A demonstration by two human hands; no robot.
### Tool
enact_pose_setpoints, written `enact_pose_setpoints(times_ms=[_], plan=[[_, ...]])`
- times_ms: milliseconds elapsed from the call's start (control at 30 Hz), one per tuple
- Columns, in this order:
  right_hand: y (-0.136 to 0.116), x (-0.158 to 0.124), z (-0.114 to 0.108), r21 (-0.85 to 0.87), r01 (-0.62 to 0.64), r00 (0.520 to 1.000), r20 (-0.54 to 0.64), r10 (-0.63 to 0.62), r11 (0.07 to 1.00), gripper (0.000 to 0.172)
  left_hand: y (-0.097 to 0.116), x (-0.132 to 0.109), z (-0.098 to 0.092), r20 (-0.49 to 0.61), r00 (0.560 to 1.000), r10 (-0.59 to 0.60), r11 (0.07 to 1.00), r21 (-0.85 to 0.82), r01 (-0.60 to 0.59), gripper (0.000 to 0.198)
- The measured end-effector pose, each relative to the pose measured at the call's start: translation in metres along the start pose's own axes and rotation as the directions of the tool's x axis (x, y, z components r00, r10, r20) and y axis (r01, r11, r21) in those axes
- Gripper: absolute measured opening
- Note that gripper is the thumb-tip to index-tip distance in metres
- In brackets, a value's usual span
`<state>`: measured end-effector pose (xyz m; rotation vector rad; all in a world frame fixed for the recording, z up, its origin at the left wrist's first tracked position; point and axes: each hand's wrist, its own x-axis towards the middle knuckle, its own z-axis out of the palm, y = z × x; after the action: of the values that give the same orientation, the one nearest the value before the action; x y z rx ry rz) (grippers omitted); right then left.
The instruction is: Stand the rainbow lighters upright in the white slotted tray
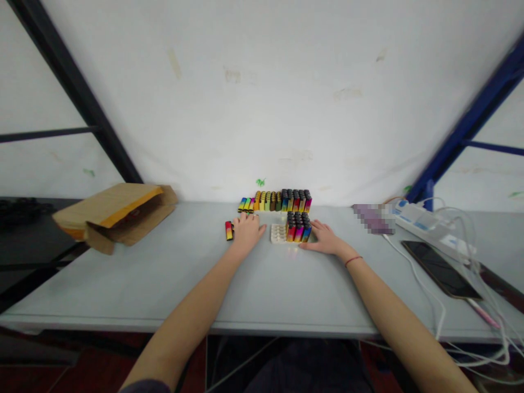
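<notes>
Several colourful lighters with black tops (pixel 298 229) stand upright in the right part of a white tray (pixel 278 234); empty holes show in its left part. My right hand (pixel 325 239) braces the tray's right side, thumb at the front corner and fingers farther back against the lighters. My left hand (pixel 248 232) lies low over the table left of the tray, fingers stretched forward and thumb apart. Its fingertips reach loose rainbow lighters (pixel 246 204) lying at the back; whether they touch is unclear. Just left of that hand lies a red and yellow lighter (pixel 228 230).
Behind the tray, yellow to dark lighters (pixel 268 201) and a block of upright lighters (pixel 296 200) line the wall. An opened cardboard box (pixel 123 213) lies left. Rightward are a phone (pixel 442 268), a pixelated item (pixel 373 218), a power strip (pixel 434 232) and white cables (pixel 426 295).
</notes>
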<state>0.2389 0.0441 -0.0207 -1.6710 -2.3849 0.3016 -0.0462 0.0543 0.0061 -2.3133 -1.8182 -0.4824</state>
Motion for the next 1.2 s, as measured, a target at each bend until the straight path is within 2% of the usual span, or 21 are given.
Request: enact_pose_setpoints(times_ms=[200, 367, 433, 500, 567, 600, 700, 767, 800, 900, 1033, 1100, 1200], plan=[[0.001, 0.000, 0.000, 0.000, 0.009, 1.000, -0.007, -0.009, 1.000, 0.100, 0.008, -0.003, -0.010, 0.108, 0.993, -0.047, 0.996, -0.071, 0.055, 0.026], [0.000, 0.000, 0.000, 0.002, 0.002, 1.000, -0.007, -0.002, 1.000, 0.100, 0.005, 0.001, -0.005, 0.159, 0.987, -0.026, 0.993, -0.106, 0.044, 0.024], [0.000, -0.001, -0.001, -0.002, 0.002, 1.000, -0.001, -0.002, 1.000, 0.100, 0.002, 0.004, -0.001, 0.131, 0.991, -0.007, 0.986, -0.165, 0.029, 0.024], [-0.001, -0.001, -0.002, -0.004, 0.009, 1.000, 0.002, -0.009, 1.000, 0.100, 0.000, 0.008, 0.003, 0.044, 0.999, -0.017, 0.954, -0.299, 0.029, 0.021], [-0.002, 0.000, -0.002, -0.007, 0.020, 1.000, 0.003, -0.020, 1.000, 0.099, -0.001, 0.011, 0.005, -0.016, 0.996, -0.089, 0.857, -0.511, 0.068, 0.020], [-0.001, 0.000, -0.002, -0.009, 0.024, 1.000, 0.003, -0.024, 1.000, 0.099, -0.001, 0.012, 0.005, -0.008, 0.990, -0.142, 0.773, -0.625, 0.106, 0.021], [0.000, 0.000, -0.001, -0.009, 0.026, 1.000, 0.001, -0.026, 1.000, 0.099, 0.001, 0.012, 0.006, 0.137, 0.959, -0.247, 0.441, -0.866, 0.237, 0.024], [0.001, 0.001, 0.000, 0.000, 0.021, 1.000, -0.006, -0.021, 1.000, 0.100, 0.006, 0.011, 0.006, 0.239, 0.944, -0.230, 0.257, -0.920, 0.295, 0.025], [0.002, 0.001, 0.001, 0.005, 0.020, 1.000, -0.008, -0.020, 1.000, 0.100, 0.009, 0.011, 0.006, 0.276, 0.939, -0.204, 0.195, -0.929, 0.315, 0.025], [0.003, 0.001, 0.002, 0.013, 0.018, 1.000, -0.007, -0.018, 1.000, 0.102, 0.017, 0.009, 0.005, 0.303, 0.943, -0.141, 0.104, -0.942, 0.318, 0.028], [0.002, 0.001, 0.002, 0.014, 0.007, 1.000, -0.004, -0.007, 1.000, 0.103, 0.022, 0.008, 0.005, 0.163, 0.974, -0.155, 0.082, -0.981, 0.177, 0.028], [0.002, 0.001, 0.001, 0.011, 0.002, 1.000, -0.003, -0.002, 1.000, 0.104, 0.022, 0.008, 0.004, 0.135, 0.976, -0.170, 0.045, -0.989, 0.144, 0.028], [0.001, 0.000, 0.000, 0.002, 0.004, 1.000, 0.003, -0.004, 1.000, 0.103, 0.021, 0.009, 0.004, 0.223, 0.954, -0.201, -0.076, -0.974, 0.212, 0.030]])
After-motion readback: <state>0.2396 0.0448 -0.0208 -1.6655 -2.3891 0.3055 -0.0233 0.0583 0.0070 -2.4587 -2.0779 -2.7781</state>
